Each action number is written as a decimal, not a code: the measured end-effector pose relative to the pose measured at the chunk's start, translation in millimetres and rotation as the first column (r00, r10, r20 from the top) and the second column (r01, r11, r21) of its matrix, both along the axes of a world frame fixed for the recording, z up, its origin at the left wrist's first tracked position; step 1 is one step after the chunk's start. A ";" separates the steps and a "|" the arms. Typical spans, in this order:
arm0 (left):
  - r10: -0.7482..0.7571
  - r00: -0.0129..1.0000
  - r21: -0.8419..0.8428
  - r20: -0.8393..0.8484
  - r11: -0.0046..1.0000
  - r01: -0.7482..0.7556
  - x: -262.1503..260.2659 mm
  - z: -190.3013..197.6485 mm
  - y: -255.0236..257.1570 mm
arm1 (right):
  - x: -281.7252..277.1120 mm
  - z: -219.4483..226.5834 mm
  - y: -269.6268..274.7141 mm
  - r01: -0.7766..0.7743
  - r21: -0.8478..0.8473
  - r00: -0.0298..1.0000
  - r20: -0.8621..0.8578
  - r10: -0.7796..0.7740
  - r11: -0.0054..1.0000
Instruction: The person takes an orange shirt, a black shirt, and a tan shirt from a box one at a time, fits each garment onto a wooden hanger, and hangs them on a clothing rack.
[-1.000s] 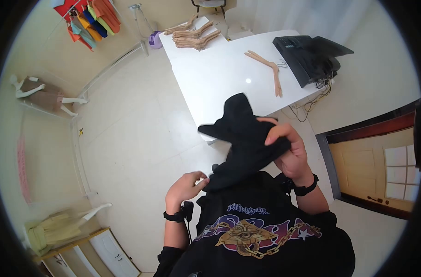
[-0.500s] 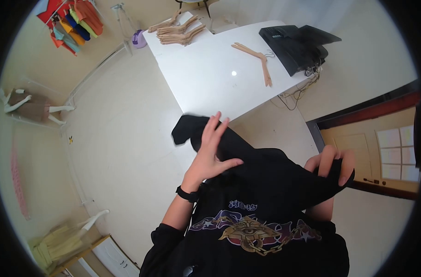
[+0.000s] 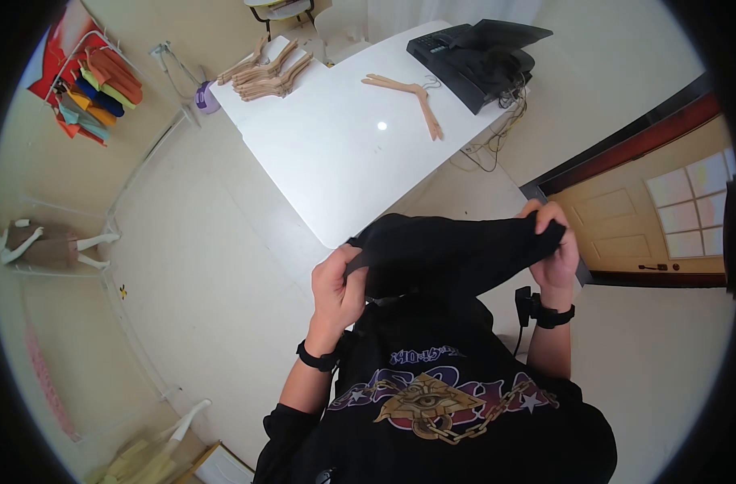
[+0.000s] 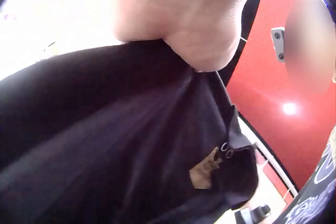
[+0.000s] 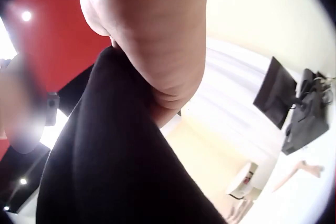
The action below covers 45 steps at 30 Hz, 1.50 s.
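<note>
A black cloth garment [image 3: 456, 250] is stretched between both hands in front of the chest. The left hand [image 3: 338, 294] grips its left end with curled fingers. At the other end, the right hand [image 3: 555, 246] pinches the cloth between thumb and fingers. In the left wrist view the garment [image 4: 105, 129] hangs below the left hand [image 4: 184, 14], with a tan patch and small metal rings near its edge. The right wrist view has the dark cloth [image 5: 115, 150] falling in folds from the right hand [image 5: 152, 35].
A white table [image 3: 327, 161] stands ahead, bearing a pile of wooden hangers [image 3: 263, 77], separate hangers [image 3: 416, 95] and a black machine with a screen [image 3: 477, 60]. Cables [image 3: 497, 141] hang off its right side. A door [image 3: 626, 210] is at the right, clothed mannequins [image 3: 49, 246] at the left.
The left hand, spread flat against the cloth half a second ago, now grips its left end. The right hand has moved up and left with its end, and the garment is drawn out sideways.
</note>
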<state>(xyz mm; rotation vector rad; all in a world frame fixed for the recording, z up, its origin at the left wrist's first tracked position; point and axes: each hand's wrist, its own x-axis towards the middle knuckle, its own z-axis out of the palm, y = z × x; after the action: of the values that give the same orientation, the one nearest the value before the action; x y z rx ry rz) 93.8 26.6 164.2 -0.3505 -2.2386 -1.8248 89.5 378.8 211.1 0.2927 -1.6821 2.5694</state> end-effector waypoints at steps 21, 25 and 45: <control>0.098 0.991 -0.246 -0.095 0.962 -0.119 25.8 40.1 -3.9 | -91.6 -30.7 -84.9 -0.114 0.731 0.975 -0.048 0.217 0.673; -0.065 0.993 -0.381 0.096 0.919 0.097 21.0 42.3 5.5 | -102.8 -31.1 -69.5 -0.469 0.210 0.883 0.133 0.450 0.858; -0.368 0.687 0.059 0.627 0.901 0.429 -33.6 -28.2 80.5 | -86.8 -22.3 -18.3 -0.320 0.075 0.926 -0.187 0.328 0.944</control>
<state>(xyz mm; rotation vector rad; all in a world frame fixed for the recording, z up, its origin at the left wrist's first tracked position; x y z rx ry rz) 60.2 107.1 135.9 -0.2927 -2.8853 -2.3370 2.6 360.5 188.8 0.8681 -1.7433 2.6111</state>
